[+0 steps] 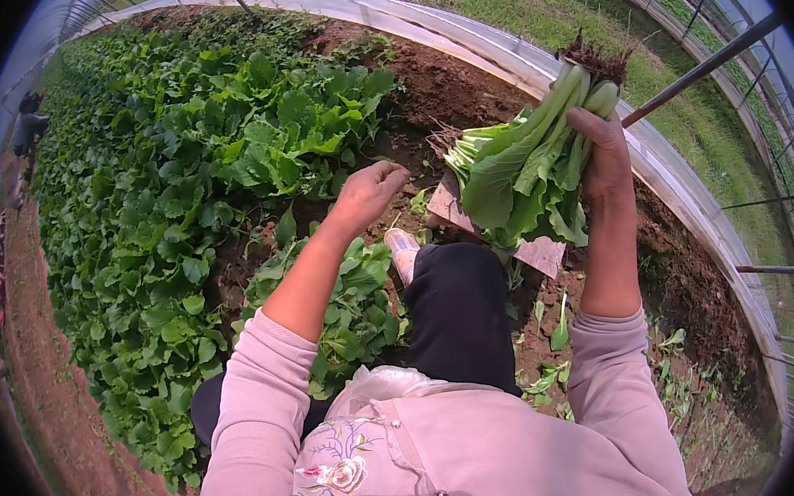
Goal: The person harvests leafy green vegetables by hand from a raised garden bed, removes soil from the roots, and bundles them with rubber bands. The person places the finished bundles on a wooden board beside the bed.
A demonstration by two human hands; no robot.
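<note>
My right hand grips a bunch of leafy greens by its pale stalks, roots upward and leaves hanging down. Left of that bunch, more uprooted greens with thin stalks and brown roots lie over a flat board; the held leaves partly cover them. My left hand hovers above the soil near the standing greens, its fingers curled together. Whether something small is pinched in the left fingertips cannot be told.
A dense bed of greens fills the left side. More leaves lie beside my shoe. Plastic sheeting and metal poles run along the right. Loose leaves lie on the soil. Another person is at the far left.
</note>
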